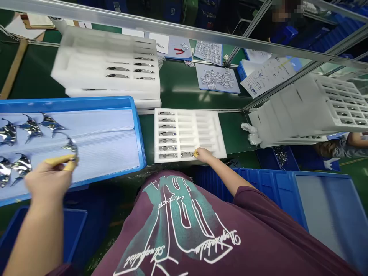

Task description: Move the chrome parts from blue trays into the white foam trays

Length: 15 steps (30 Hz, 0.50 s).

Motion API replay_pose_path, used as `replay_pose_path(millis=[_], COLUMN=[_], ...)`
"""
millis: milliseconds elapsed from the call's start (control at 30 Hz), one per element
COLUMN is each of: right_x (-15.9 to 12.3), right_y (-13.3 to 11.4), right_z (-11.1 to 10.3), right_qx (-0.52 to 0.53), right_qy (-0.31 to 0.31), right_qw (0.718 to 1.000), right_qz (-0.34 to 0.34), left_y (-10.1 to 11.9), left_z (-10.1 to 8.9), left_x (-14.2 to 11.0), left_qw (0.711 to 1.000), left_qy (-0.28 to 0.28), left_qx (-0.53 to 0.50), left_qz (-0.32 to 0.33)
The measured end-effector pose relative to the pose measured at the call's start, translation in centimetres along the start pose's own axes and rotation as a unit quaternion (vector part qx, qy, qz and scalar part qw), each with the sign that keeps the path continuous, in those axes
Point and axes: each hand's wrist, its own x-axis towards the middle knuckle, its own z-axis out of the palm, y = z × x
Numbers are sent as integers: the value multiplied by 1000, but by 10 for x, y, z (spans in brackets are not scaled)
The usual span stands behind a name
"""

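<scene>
My left hand (pixel 51 176), with yellow finger covers, pinches a shiny curved chrome part (pixel 71 145) above a blue tray (pixel 140 140). Several similar pointed chrome parts (pixel 30 127) lie in two rows on that tray's pale lining. In front of me is a white slotted foam tray (pixel 220 147). Its left column holds chrome parts (pixel 167 133), one per slot. My right hand (pixel 204 155), also with yellow finger covers, is closed at the end of a chrome piece (pixel 186 154) in the nearest slot of the second column.
Stacked white foam trays stand at the back left (pixel 106 57) and at the right (pixel 299 107). A metal rail (pixel 172 30) crosses above the bench. Behind are red-handled pliers (pixel 179 50) and a sheet of small metal pieces (pixel 217 78). Blue bins (pixel 270 184) sit below, right.
</scene>
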Motion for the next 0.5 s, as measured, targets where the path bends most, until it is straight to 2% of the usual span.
replay_pose_path(millis=[100, 167, 267, 367, 500], right_x=[3, 6, 12, 15, 17], right_y=[1, -2, -8, -15, -20], right_z=[0, -1, -3, -3, 1], right_qx=[-21, -37, -63, -79, -81], right_qy=[-2, -13, -38, -46, -45], right_qw=[1000, 999, 997, 996, 995], right_qz=[-12, -20, -19, 11, 24], left_y=[29, 52, 82, 100, 109], left_z=[36, 63, 98, 117, 127], left_x=[-34, -61, -98, -121, -139], left_qw=[994, 976, 943, 923, 919], left_qy=[-1, -26, -71, -101, -132], left_qx=[-85, -162, -223, -245, -237], left_qz=[64, 143, 235, 280, 285])
